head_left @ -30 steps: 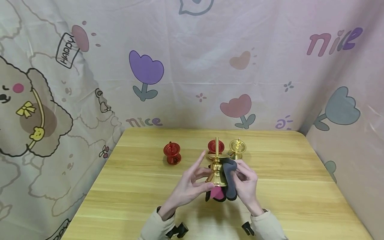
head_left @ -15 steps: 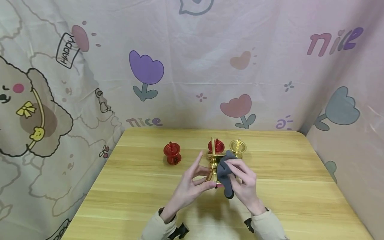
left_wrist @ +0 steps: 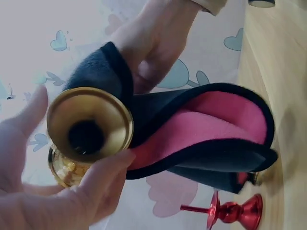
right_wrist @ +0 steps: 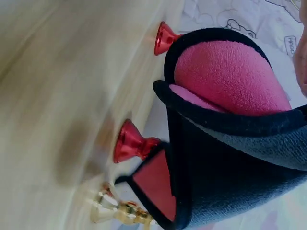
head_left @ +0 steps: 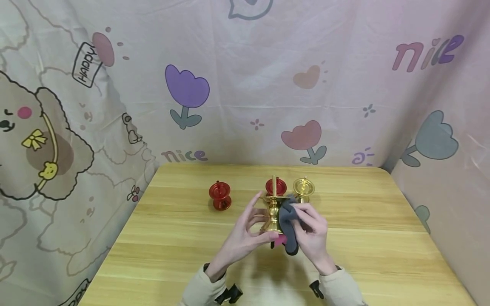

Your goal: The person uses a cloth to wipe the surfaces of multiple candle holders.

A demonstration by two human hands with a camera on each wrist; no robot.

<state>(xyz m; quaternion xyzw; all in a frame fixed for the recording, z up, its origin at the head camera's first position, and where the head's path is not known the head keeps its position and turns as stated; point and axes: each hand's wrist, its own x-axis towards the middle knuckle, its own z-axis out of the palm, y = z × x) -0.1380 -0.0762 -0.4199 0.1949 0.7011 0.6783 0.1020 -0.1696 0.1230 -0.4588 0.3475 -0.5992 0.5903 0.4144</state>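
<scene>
My left hand [head_left: 245, 238] holds a gold candlestick [head_left: 273, 212] above the table, thumb at its base and the index finger stretched up towards its dish. The candlestick is roughly upright, its thin stem pointing up. In the left wrist view the hollow underside of its base [left_wrist: 112, 112] faces the camera. My right hand [head_left: 314, 233] pinches a bunched cloth [head_left: 287, 219], grey outside, pink inside, with black edging. The cloth touches the candlestick's right side, and its free end hangs below. In the right wrist view the cloth [right_wrist: 230, 76] hides the candlestick.
A red candlestick [head_left: 220, 196] stands at the back left of the wooden table [head_left: 160, 255]. Another red one [head_left: 281, 187] stands behind the held candlestick, partly hidden. Right beside that is a smaller gold one [head_left: 303, 186]. A printed fabric backdrop [head_left: 245, 85] hangs behind the table.
The cloth has moved left against the candlestick and bunched up more, then shifted slightly. The candlestick has moved a little left and then partly back. Both hands keep their hold.
</scene>
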